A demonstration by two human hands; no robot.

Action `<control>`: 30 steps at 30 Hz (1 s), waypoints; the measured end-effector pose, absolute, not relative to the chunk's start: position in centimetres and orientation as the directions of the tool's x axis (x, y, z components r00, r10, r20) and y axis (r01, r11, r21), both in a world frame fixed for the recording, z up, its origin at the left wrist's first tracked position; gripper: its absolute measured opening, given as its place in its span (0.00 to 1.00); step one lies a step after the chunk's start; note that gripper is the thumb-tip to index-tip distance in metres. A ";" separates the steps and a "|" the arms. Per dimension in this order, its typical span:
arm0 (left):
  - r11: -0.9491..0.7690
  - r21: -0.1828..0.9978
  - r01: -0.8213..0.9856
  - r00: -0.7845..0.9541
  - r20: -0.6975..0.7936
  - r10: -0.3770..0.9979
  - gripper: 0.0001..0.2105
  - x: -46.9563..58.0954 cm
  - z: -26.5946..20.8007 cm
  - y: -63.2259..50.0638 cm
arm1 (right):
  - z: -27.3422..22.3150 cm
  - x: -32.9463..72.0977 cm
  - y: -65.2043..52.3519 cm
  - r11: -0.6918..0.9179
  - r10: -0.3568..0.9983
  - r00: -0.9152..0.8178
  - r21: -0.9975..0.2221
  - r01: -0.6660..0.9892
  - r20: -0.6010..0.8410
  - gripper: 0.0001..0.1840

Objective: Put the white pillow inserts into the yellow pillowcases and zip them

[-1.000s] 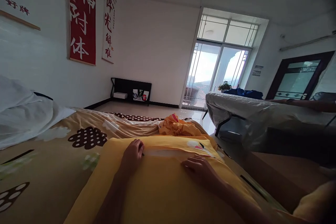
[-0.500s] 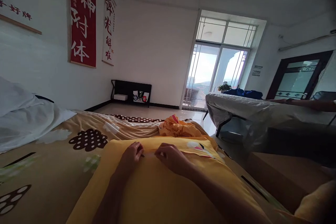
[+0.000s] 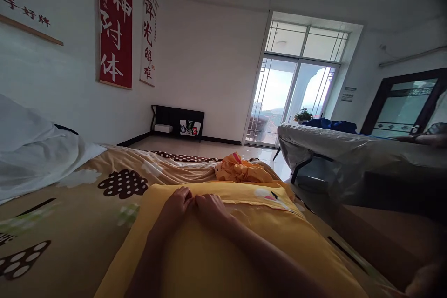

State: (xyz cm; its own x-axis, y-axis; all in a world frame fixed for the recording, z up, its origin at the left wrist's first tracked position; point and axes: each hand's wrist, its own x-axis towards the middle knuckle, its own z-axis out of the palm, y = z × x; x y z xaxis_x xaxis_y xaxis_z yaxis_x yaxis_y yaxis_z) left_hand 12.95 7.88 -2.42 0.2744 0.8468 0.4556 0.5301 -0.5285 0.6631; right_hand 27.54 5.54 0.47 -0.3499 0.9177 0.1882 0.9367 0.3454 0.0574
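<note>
A yellow pillow in its pillowcase (image 3: 206, 260) lies flat in front of me, with a cartoon print near its far right corner. A seam or flap edge runs across its far end. My left hand (image 3: 179, 202) is closed in a pinch on the pillowcase at this edge. Right beside it, my right hand (image 3: 210, 207) pinches the same edge, and the two sets of fingertips nearly touch. The fingertips partly hide what they grip. Just beyond the pillow sits a crumpled orange cloth (image 3: 240, 168).
A brown patterned blanket (image 3: 80, 223) spreads under the pillow. White bedding (image 3: 42, 158) is heaped at left. To the right stand a plastic-covered table (image 3: 314, 138) and a cardboard box (image 3: 387, 233). Another person's hand (image 3: 422, 139) shows at far right. A black low shelf (image 3: 178, 118) stands by the wall.
My right hand has moved left along the pillowcase edge until it is against my left hand. The view has shifted slightly. The other person's arm at far right has drawn back.
</note>
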 end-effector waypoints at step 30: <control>-0.438 0.447 0.780 0.207 0.476 0.855 0.09 14.9 0.7 4.4 | 7.9 36.3 2.0 0.453 0.891 -0.432 -0.207 0.867 0.137 0.08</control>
